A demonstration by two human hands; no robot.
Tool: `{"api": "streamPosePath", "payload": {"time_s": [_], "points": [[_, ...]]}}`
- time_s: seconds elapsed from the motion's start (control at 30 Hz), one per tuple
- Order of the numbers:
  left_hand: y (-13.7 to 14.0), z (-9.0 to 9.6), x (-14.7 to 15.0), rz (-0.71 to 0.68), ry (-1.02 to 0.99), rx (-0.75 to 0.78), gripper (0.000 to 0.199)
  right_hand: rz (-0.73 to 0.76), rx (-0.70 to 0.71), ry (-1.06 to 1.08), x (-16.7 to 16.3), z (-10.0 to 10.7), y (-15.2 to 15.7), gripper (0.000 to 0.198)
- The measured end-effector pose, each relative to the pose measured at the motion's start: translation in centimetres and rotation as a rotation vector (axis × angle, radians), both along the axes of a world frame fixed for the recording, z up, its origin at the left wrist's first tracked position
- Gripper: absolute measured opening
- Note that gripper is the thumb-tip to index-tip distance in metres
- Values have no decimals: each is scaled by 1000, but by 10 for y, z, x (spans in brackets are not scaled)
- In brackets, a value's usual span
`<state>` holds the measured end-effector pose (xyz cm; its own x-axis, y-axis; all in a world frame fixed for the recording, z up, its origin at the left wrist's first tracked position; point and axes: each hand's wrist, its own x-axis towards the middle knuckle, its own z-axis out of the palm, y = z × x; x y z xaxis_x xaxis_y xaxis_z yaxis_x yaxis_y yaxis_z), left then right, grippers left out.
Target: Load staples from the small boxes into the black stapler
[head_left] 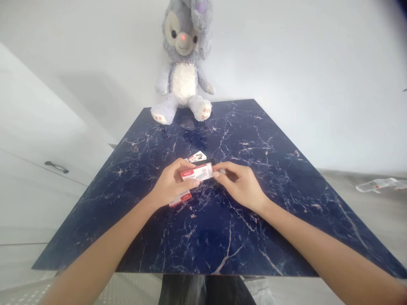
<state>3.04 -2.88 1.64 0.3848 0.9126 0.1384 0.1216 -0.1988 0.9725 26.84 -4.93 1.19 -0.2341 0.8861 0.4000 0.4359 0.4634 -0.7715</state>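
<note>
A small red and white cardboard box [200,173] is held over the middle of the table. My left hand [173,180] is closed round its left part, thumb across the front. The right hand [237,182] pinches at the box's right end with thumb and fingertips; whether it grips a flap there I cannot make out. Just behind the box shows a black object [208,161], mostly hidden. Beyond that lies a white box end [198,156] with a dark picture on it. Another red and white box [180,199] lies below my left hand, partly covered by it.
A grey plush toy [184,80] sits at the far edge of the dark blue marbled table [229,237], against the wall. At left stands a white cabinet with a dark handle [56,167]. A clear plastic item [378,184] lies on the right beyond the table.
</note>
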Motion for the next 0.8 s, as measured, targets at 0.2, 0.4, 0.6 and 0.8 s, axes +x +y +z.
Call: {"api": "streamPosePath", "payload": {"time_s": [0.2,0.4,0.6,0.8], "points": [[-6,-1,4,42,237,233,37,48,23,-8,-5,4,-7,24],[-13,-2,14,-139,552,492,26,-134,-163,214,15,1,14,36],[-14,-5,16,-263,572,576,35,-189,-168,17,26,-6,28,29],[-9,17,-2,-317,706,402,49,-211,-92,-119,27,1,24,27]]}}
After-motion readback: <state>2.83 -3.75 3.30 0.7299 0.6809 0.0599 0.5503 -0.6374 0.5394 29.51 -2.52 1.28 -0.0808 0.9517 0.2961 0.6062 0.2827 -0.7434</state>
